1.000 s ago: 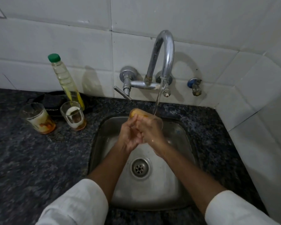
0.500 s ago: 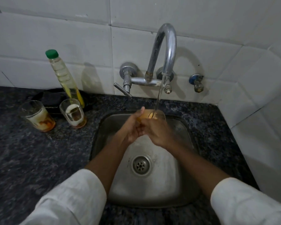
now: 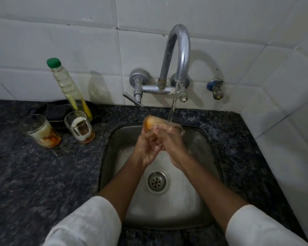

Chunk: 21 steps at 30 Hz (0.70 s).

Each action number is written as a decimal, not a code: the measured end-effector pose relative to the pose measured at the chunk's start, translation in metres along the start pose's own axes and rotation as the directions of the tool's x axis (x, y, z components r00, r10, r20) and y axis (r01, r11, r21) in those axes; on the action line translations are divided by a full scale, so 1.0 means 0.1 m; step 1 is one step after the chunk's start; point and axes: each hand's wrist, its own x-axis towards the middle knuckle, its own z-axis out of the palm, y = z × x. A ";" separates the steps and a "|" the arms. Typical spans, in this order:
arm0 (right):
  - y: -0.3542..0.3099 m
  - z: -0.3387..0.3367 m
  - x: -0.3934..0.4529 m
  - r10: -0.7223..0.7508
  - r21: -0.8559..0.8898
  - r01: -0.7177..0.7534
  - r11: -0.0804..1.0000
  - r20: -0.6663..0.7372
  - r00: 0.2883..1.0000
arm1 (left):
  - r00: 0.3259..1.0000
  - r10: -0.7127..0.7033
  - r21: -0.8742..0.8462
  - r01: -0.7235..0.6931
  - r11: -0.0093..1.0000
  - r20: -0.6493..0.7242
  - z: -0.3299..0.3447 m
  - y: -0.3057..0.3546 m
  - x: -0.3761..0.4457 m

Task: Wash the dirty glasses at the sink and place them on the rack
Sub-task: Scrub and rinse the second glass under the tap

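Note:
Both hands hold one dirty glass (image 3: 156, 122) sideways over the steel sink (image 3: 203, 201), under the running tap (image 3: 178, 55). Its orange-stained base points left and its mouth right. My left hand (image 3: 147, 148) grips it from the left and below. My right hand (image 3: 169, 141) curls round it from the right. Water falls onto the glass near its middle. Two more dirty glasses stand on the counter at the left: one (image 3: 41, 130) smeared white and orange, one (image 3: 79, 126) with white residue and a brown base.
A clear bottle of yellow liquid with a green cap (image 3: 68, 87) leans by the wall behind the glasses, next to a dark dish (image 3: 52, 110). Dark speckled stone counter (image 3: 34, 174) surrounds the sink. White tiled walls stand behind and at the right. No rack shows.
The glass stays under the stream while my hands shift on it; it lies more on its side, stained base to the left. The view has tilted slightly.

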 end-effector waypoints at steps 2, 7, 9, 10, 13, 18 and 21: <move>0.11 -0.13 -0.01 -0.204 -0.502 0.302 0.811 0.241 0.949 | 1.000 -0.008 0.207 0.008 0.978 -0.004 -0.01 0.13 0.06; -0.03 -0.12 0.03 0.008 0.037 -0.013 0.999 0.152 0.988 | 1.000 0.019 0.201 -0.022 0.979 0.017 0.00 0.04 -0.01; -0.12 -0.04 -0.02 0.094 0.140 -0.096 0.985 0.019 0.995 | 1.000 0.010 0.003 -0.010 1.000 0.030 -0.01 0.00 0.01; -0.02 -0.03 -0.03 -0.088 -0.077 0.091 0.993 0.043 0.995 | 1.000 0.004 0.032 -0.004 0.999 0.025 -0.02 0.03 0.05; 0.17 -0.18 -0.07 -0.251 -0.661 0.488 0.570 0.425 0.870 | 0.990 -0.080 0.446 0.124 0.886 -0.117 0.00 0.17 0.13; -0.05 -0.04 -0.06 -0.078 -0.072 0.086 0.994 0.104 0.992 | 1.000 -0.010 0.012 0.009 1.000 0.006 -0.08 -0.06 0.06; 0.03 -0.20 -0.05 -0.224 -0.549 0.413 0.727 0.378 0.898 | 0.997 -0.034 0.193 0.047 0.980 -0.074 -0.07 0.07 0.12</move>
